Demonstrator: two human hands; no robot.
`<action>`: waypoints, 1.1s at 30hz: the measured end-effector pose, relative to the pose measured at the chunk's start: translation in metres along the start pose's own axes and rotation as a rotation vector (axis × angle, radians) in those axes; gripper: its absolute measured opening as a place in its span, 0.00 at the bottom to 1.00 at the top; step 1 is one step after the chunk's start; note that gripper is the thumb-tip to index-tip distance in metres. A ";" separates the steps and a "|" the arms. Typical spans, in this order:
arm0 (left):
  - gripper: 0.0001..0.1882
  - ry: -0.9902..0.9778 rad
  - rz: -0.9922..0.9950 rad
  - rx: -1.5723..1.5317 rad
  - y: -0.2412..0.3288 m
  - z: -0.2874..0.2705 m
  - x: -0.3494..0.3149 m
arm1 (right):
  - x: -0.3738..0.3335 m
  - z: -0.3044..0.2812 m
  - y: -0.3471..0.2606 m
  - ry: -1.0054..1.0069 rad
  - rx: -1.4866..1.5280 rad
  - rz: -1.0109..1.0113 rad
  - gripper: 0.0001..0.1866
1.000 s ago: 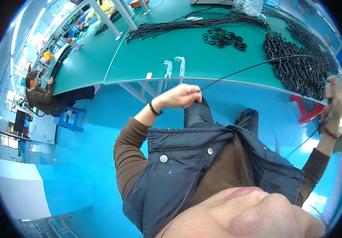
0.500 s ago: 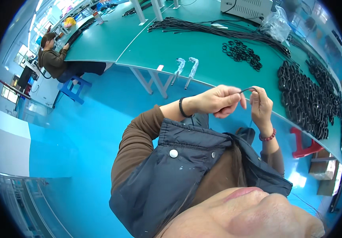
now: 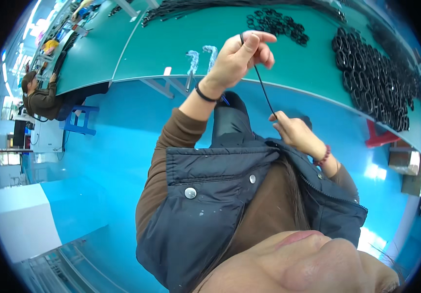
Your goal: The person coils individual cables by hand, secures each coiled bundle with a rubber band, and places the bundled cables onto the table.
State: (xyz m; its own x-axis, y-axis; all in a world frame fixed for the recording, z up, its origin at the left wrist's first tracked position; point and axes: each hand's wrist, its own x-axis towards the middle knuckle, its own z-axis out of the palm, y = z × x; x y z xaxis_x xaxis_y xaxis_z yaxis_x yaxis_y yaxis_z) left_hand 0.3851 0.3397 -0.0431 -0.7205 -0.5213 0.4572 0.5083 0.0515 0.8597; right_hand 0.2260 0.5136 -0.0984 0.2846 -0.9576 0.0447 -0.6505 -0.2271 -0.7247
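Raised since half a second ago, the left hand [image 3: 239,58] now shows against the green tabletop [image 3: 301,71], while the right hand [image 3: 296,134] has dropped toward the body, so the thin black flexible cable [image 3: 264,90], bent in a small arc between them before, runs straight and slanting from one to the other. Its upper part passes through the left hand, where a black stretch crosses a finger; the thumb points up, the fingers are half curled, and how firmly they close on it I cannot tell. Lower down, the right hand pinches the cable between thumb and fingertips, wrist bent, a dark red bead bracelet [image 3: 323,156] behind it.

Just past the left fingertips lies a heap of small black rings [image 3: 281,27]. Two hooked metal rods wrapped in clear plastic [image 3: 192,63] stand at the table edge beside the left wrist, which partly hides one. Rows of coiled black cables [image 3: 367,80] cover the tabletop's right side, with a red plastic stool [image 3: 380,134] below.
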 end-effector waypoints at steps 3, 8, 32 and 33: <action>0.27 -0.078 -0.002 0.342 -0.029 -0.011 -0.007 | 0.002 -0.036 -0.017 0.099 -0.016 -0.136 0.05; 0.33 -0.470 -0.400 -0.062 -0.045 0.022 -0.023 | 0.037 -0.082 -0.009 0.428 -0.017 -0.186 0.05; 0.28 -0.358 -0.603 -0.426 -0.058 0.033 -0.024 | 0.043 -0.033 0.066 0.390 0.495 -0.064 0.10; 0.29 -0.355 -0.553 -0.473 -0.056 0.026 -0.021 | 0.038 -0.022 0.071 0.357 0.460 0.004 0.11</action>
State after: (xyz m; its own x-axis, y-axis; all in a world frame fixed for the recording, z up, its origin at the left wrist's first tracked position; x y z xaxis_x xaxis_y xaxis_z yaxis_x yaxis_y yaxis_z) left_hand 0.3598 0.3698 -0.0946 -0.9924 -0.0607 0.1074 0.1231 -0.5417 0.8315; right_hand 0.1754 0.4573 -0.1328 -0.0242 -0.9768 0.2126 -0.2561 -0.1995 -0.9459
